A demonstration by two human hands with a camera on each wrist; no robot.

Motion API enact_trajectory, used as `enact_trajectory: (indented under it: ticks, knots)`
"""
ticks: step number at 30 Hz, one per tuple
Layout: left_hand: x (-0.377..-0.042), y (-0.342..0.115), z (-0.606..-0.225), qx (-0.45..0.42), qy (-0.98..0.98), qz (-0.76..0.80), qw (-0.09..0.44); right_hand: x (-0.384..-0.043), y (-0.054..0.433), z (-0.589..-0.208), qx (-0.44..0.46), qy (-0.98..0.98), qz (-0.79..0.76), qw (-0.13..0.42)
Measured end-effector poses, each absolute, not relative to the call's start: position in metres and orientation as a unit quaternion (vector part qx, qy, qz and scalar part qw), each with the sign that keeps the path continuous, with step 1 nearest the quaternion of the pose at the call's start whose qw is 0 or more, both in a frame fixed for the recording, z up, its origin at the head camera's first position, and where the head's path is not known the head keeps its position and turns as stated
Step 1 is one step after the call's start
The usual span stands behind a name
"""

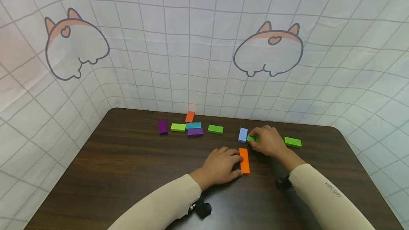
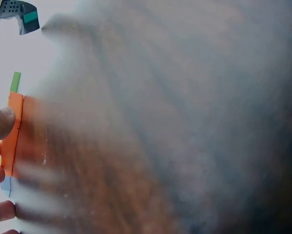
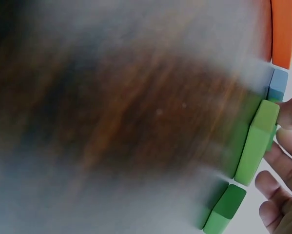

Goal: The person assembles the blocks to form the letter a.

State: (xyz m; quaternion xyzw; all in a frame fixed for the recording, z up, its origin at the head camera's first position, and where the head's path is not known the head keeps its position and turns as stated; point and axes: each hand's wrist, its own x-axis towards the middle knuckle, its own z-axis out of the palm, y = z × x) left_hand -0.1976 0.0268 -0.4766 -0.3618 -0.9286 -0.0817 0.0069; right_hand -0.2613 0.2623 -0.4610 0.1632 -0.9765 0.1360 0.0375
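My left hand (image 1: 235,165) lies on the dark table with curled fingers against the left side of a long orange block (image 1: 244,161) and the thumb at its near end. In the left wrist view a fingertip (image 2: 0,123) presses that orange block (image 2: 12,130). My right hand (image 1: 260,139) curls over a light green block (image 1: 251,138) just right of a light blue block (image 1: 243,135). In the right wrist view the fingers (image 3: 282,146) and thumb hold that light green block (image 3: 257,142), with a darker green block (image 3: 225,208) beside it and the orange block (image 3: 283,29) beyond.
Farther back lie a purple block (image 1: 162,127), a green block (image 1: 178,127), an orange block (image 1: 190,116), a teal block (image 1: 193,125) on a purple one (image 1: 195,132), and a green block (image 1: 215,129). Another green block (image 1: 292,142) lies right of my right hand. A checked cloth backs the table (image 1: 127,173).
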Motion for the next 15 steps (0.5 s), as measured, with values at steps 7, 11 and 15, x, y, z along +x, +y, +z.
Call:
enact_trajectory:
  ticks: [7, 11, 15]
  knots:
    - [-0.198, 0.031, -0.475, -0.36, -0.93, -0.075, 0.004, -0.253, 0.268, -0.448, 0.153, -0.974, 0.156, 0.059]
    - [-0.198, 0.032, -0.474, -0.356, -0.932, -0.07, -0.002, -0.244, 0.272, -0.441, 0.169, -0.97, 0.161, 0.064]
    - [-0.199, 0.033, -0.476, -0.352, -0.933, -0.067, -0.005, -0.231, 0.275, -0.437, 0.187, -0.965, 0.169, 0.066]
